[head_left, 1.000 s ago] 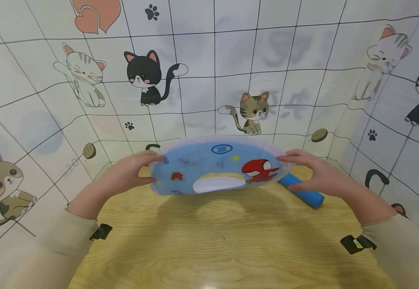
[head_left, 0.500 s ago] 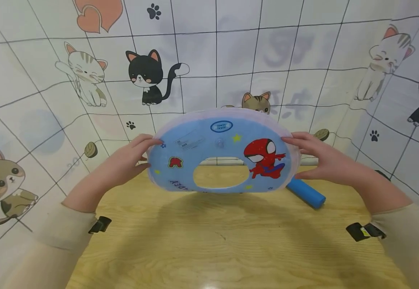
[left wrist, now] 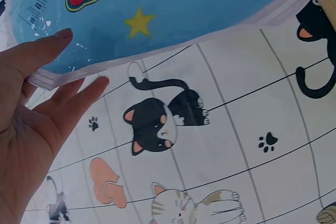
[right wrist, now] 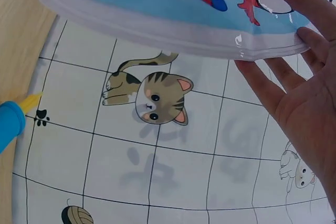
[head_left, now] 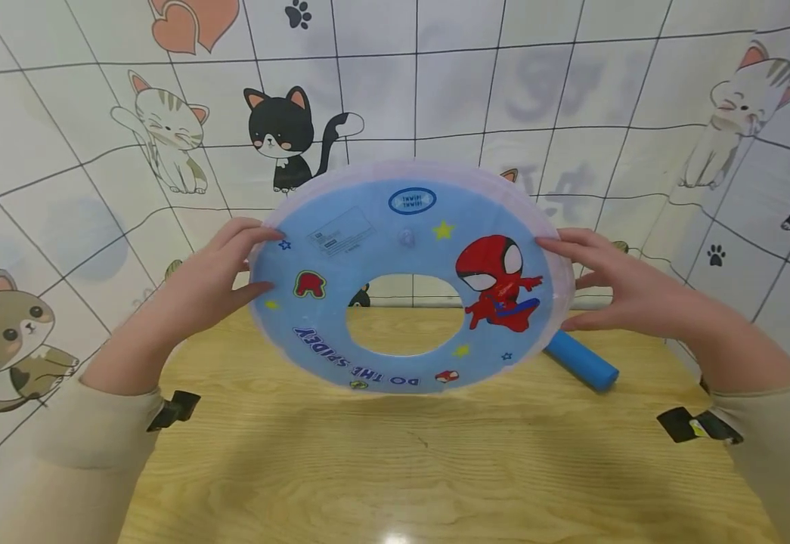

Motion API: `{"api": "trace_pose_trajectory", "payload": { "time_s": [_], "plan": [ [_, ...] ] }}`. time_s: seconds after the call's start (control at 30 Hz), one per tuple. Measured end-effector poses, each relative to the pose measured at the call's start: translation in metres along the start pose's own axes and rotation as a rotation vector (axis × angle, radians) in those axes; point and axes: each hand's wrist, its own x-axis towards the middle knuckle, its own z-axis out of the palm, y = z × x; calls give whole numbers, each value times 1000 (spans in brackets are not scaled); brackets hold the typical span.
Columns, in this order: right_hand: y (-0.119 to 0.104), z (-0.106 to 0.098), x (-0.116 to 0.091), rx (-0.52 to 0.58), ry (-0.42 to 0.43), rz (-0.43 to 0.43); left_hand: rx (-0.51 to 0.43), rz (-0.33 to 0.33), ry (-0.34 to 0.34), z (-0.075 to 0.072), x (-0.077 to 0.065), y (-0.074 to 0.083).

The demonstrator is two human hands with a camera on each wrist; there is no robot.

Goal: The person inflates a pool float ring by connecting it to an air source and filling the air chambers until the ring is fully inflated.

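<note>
Pinching opposite edges, left hand (head_left: 211, 276) and right hand (head_left: 633, 287) hold blue ring (head_left: 381, 253) between them.

A blue cylinder (head_left: 583, 363) lies aslant on a pale wood-grain table (head_left: 422, 461), backed and flanked by a cat-print wall covering (head_left: 381, 94).
The right wrist view shows a yellow tip (right wrist: 31, 102) at the cylinder's end. Dark lines grid the white covering, printed with a black-and-white cat (head_left: 279, 140) between its back-wall lines, a pale striped cat (head_left: 178, 136) to its left, a brown tabby (head_left: 10, 321) lower left, coral hearts (head_left: 193, 23), a dark paw print (head_left: 298, 13) and a striped ball (right wrist: 77, 215), partly cropped in the right wrist view.
</note>
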Motion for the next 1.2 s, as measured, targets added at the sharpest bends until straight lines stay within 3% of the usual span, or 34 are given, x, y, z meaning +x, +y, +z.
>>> {"api": "trace_pose_trajectory", "payload": {
  "time_s": [0.2, 0.47, 0.67, 0.8, 0.93, 1.07, 1.2],
  "plan": [
    [-7, -2, -4, 11, -12, 11, 4, -9, 2, -17, -5, 14],
    [-13, -5, -6, 64, -50, 32, -90, -162, -52, -27, -6, 24],
    [-11, 1, -4, 111, -110, 29, -191, -197, -142, -29, -9, 21],
    [-5, 3, -2, 148, -149, 10, -250, -233, -242, -25, -9, 15],
    [5, 6, 1, 195, -195, 60, -284, -242, -325, -16, -9, 8],
    [15, 12, 5, 224, -210, 113, -295, -243, -351, -3, -8, -1],
    [24, 18, 10, 208, -196, 135, -285, -248, -332, 13, -4, -11]
  ]
}}
